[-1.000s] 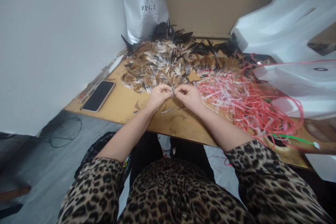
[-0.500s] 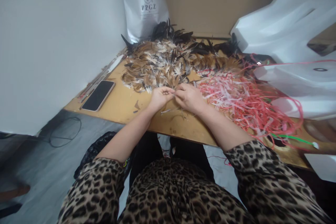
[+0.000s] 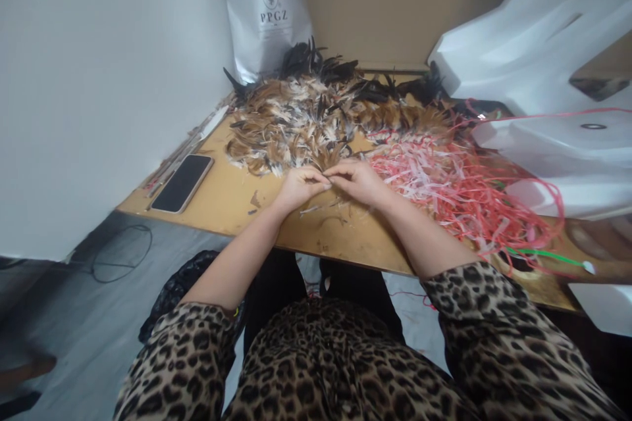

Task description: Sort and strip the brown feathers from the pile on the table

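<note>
My left hand and my right hand meet fingertip to fingertip just above the table's near part. Each is closed in a pinch, and a small brown feather seems to stick up from between them; its quill end is hidden by the fingers. Right beyond them spreads a heap of brown, cream and black feathers. Beside my right forearm lies a tangled pile of pink and white plastic strips.
A phone lies at the table's left edge. A silvery bag stands behind the feathers. At right is a white sewing machine, with a green cord nearby. Loose scraps dot the wooden tabletop.
My right hand's fingers have straightened and turned slightly at the pinch, while the left has hardly moved. The view has shifted a little to the right.
</note>
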The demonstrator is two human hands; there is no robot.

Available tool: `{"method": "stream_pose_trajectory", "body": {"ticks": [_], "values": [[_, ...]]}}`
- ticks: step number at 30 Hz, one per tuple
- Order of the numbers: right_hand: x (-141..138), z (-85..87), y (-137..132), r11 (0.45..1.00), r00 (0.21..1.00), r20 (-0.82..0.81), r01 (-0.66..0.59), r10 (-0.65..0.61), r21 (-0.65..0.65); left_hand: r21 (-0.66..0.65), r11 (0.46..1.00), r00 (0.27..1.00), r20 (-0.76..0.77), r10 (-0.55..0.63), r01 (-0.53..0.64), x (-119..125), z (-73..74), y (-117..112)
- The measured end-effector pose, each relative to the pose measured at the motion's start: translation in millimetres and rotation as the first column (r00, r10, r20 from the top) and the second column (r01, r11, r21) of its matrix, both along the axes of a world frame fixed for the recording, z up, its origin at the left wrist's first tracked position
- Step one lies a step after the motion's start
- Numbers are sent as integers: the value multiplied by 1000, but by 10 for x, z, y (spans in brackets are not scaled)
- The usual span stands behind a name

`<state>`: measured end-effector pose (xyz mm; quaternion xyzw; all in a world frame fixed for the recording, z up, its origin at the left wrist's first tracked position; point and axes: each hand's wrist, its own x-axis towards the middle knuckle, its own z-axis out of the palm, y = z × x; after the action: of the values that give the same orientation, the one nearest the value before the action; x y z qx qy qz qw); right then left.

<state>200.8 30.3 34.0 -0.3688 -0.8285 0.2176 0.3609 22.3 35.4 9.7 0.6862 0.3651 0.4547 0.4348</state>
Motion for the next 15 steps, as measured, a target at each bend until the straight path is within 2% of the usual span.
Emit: {"method": "stream_pose_trajectory", "body": {"ticks": [8, 15], "values": [[34, -11, 2, 999, 999, 32, -9, 10, -32, 60, 997, 994, -93, -52, 58, -8, 34, -4], [18, -21, -14, 1000, 997, 74, -14, 13, 16, 12, 997, 992, -99, -77, 78, -16, 36, -11]]}}
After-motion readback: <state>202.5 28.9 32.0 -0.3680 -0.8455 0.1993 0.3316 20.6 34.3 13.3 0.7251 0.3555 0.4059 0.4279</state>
